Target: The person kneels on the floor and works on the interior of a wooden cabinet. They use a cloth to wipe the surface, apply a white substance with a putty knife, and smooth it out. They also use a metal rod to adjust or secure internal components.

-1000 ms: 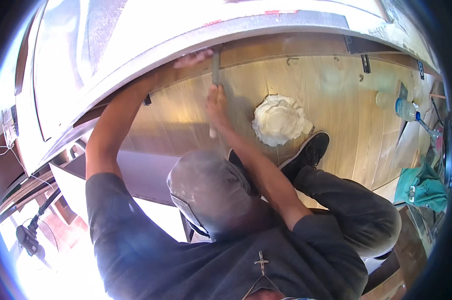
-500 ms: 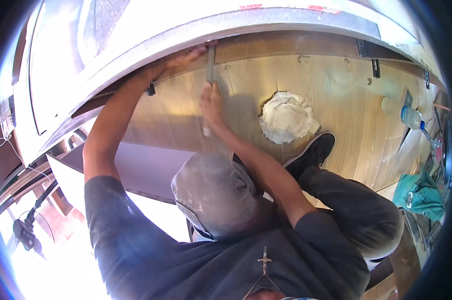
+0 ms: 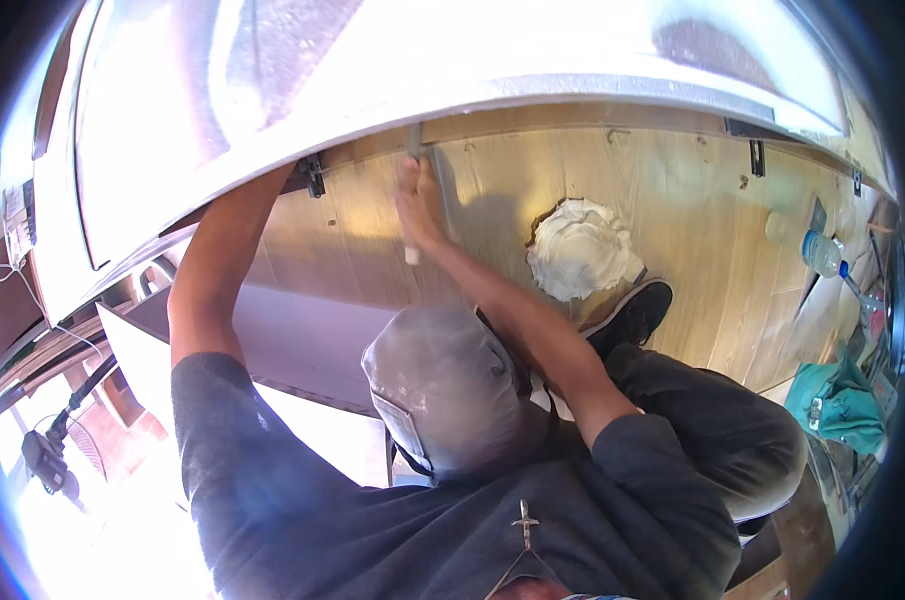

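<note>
right hand (image 3: 419,205) grip closed round putty knife (image 3: 413,190), blade up at white panel (image 3: 373,70) edge | left hand hidden behind panel, cannot tell | filler mound (image 3: 581,248) on wooden floor (image 3: 713,230) nearby | keep blade flat, steady pressure, I'd say

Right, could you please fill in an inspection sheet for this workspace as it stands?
Surface: wooden floor, pale boards; a white panel runs above it.
Job's things: flat-bladed tool, white handle, blade up at the panel's edge; white paste-like mound on the floor.
Clutter: plastic bottle and teal cloth at the right.
Grippers: right hand closed around the tool; left hand hidden at the panel's edge, only its forearm shows.
Cables: thin wires at far left.
Surroundings: black bracket under the panel; black shoe.
</note>
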`<state>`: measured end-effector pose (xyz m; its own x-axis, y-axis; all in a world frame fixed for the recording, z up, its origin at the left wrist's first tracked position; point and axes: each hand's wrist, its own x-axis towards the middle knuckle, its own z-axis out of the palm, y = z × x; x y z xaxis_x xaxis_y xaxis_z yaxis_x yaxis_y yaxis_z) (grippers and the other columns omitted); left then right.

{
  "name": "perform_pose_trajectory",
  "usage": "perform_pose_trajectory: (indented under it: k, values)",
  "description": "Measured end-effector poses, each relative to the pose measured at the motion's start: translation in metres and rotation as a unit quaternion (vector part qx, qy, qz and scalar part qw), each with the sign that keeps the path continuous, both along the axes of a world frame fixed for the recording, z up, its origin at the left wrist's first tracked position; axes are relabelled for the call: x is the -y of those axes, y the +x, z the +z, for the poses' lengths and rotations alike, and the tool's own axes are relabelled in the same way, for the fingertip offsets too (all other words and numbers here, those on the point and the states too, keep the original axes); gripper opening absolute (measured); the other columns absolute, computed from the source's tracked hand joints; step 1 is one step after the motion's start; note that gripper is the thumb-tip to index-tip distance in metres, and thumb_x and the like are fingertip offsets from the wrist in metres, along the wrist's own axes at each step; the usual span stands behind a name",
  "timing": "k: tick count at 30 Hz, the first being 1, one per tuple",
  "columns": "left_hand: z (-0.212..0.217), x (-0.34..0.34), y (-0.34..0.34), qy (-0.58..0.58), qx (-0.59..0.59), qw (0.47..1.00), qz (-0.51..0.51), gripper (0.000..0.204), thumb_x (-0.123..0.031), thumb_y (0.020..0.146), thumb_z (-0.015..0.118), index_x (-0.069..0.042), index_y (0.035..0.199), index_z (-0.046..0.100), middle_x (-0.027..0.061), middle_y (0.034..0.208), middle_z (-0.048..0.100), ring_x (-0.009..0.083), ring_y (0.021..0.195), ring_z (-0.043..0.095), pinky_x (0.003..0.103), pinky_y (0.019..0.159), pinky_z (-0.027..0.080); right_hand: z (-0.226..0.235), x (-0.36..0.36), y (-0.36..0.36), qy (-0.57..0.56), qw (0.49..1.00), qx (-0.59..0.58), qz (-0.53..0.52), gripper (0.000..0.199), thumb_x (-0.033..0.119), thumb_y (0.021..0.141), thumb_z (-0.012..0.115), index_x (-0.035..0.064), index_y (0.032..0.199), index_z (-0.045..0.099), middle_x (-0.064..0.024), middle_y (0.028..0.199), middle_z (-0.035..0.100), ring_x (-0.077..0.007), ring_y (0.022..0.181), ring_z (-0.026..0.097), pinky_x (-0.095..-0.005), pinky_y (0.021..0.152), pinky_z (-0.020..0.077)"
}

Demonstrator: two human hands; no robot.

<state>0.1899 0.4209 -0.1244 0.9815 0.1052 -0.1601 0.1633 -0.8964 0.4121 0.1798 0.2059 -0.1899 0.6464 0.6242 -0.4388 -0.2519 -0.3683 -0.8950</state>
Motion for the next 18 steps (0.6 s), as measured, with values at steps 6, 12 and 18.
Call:
perform_pose_trajectory:
  k: [6, 12, 18]
  values:
    - [0.001, 0.002, -0.013, 0.019, 0.0, 0.999, 0.026, 0.042, -0.032, 0.099, 0.051, -0.01, 0.134, 0.052, 0.0109, 0.14, 0.051, 0.0245, 0.129, 0.048, 0.035, 0.109, 0.041, -0.013, 0.014, -0.028, 0.018, 0.999, 0.029, -0.023, 0.038, 0.039, 0.104, 0.037, 0.0027, 0.1, 0.047, -0.0125, 0.067, 0.048, -0.0271, 0.06, 0.051, -0.0422, 0.057, 0.0414]
    - [0.0, 0.004, -0.02, 0.036, 0.009, 0.998, 0.042, 0.042, -0.033, 0.098, 0.052, -0.01, 0.134, 0.052, 0.011, 0.139, 0.051, 0.0244, 0.129, 0.048, 0.035, 0.109, 0.041, -0.053, -0.001, -0.035, 0.015, 0.998, 0.008, -0.063, 0.039, 0.041, 0.103, 0.038, 0.0033, 0.097, 0.047, -0.0056, 0.062, 0.047, -0.0176, 0.055, 0.05, -0.0377, 0.051, 0.0409]
    - [0.007, 0.006, -0.033, 0.031, 0.012, 0.998, 0.061, 0.043, -0.033, 0.098, 0.053, -0.01, 0.134, 0.052, 0.0112, 0.139, 0.051, 0.0244, 0.129, 0.048, 0.035, 0.109, 0.041, -0.019, -0.019, -0.034, 0.013, 0.994, 0.107, -0.022, 0.029, 0.028, 0.103, 0.038, 0.0008, 0.103, 0.047, -0.0225, 0.072, 0.054, -0.0385, 0.065, 0.055, -0.0485, 0.063, 0.0413]
